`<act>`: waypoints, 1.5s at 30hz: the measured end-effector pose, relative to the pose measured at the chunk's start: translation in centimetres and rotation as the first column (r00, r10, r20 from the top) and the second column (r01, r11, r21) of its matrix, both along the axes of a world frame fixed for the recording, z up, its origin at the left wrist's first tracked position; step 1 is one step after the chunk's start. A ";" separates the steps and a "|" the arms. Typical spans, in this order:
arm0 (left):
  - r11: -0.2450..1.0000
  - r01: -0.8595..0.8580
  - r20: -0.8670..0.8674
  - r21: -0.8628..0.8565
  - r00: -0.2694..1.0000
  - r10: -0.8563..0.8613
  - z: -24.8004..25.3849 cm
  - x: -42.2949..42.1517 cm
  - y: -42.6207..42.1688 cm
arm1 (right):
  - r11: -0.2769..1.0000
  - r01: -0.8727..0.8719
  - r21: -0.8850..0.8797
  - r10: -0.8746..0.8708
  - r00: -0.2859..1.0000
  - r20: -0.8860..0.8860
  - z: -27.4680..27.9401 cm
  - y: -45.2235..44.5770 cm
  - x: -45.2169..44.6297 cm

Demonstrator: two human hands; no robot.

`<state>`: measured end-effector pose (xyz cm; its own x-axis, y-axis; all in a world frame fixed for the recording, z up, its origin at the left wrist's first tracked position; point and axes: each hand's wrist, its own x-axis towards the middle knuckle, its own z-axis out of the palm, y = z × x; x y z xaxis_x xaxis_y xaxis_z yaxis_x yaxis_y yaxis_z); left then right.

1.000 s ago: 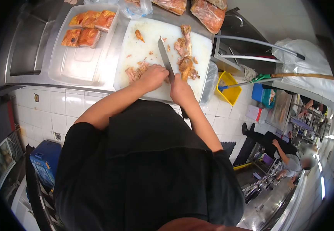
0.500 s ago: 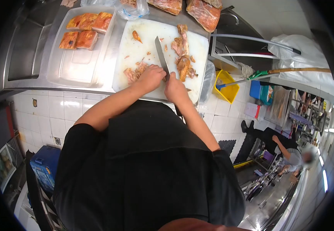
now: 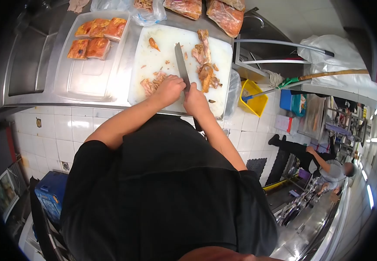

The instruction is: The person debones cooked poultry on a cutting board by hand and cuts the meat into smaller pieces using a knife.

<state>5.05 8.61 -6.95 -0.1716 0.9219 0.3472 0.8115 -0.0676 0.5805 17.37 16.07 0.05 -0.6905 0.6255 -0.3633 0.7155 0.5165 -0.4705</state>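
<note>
A long knife (image 3: 180,62) points away from me over the white cutting board (image 3: 153,37). My right hand (image 3: 195,102) is closed round its handle. Beside the blade, my left hand (image 3: 169,90) has its fingers curled, next to chopped meat (image 3: 152,84) on the board; what its fingertips grip, if anything, is hidden. Right of the knife lie a bone with meat (image 3: 202,48) and a browned piece (image 3: 205,76). A small browned piece (image 3: 154,44) sits near the board's upper left, with scraps scattered about.
Left of the board, a clear plastic container (image 3: 61,71) holds several meat slabs (image 3: 97,48). Wrapped meat (image 3: 225,18) and plastic bags (image 3: 150,14) lie beyond. A yellow bucket (image 3: 258,102) stands at the right, and another person (image 3: 332,170) is farther off.
The view has shifted slightly. The knife stays in my right hand, with its blade close to my left hand's fingers. The other person's posture has changed a little.
</note>
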 end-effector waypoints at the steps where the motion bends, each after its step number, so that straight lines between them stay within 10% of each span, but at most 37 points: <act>1: 1.000 0.012 -0.013 -0.011 1.000 -0.012 0.1 0.1 -0.2 | 1.000 0.008 -0.005 -0.008 1.000 0.000 0.3 -0.2 0.3; 21: 0.970 0.026 -0.041 -0.241 0.998 -0.037 1.8 -0.7 0.2 | 0.998 -0.031 0.058 0.029 0.999 0.038 2.5 2.0 4.4; 45: 0.996 -0.027 0.021 -0.083 0.999 0.028 0.7 0.1 -0.3 | 0.988 -0.147 0.037 0.148 0.989 -0.011 0.2 0.8 2.0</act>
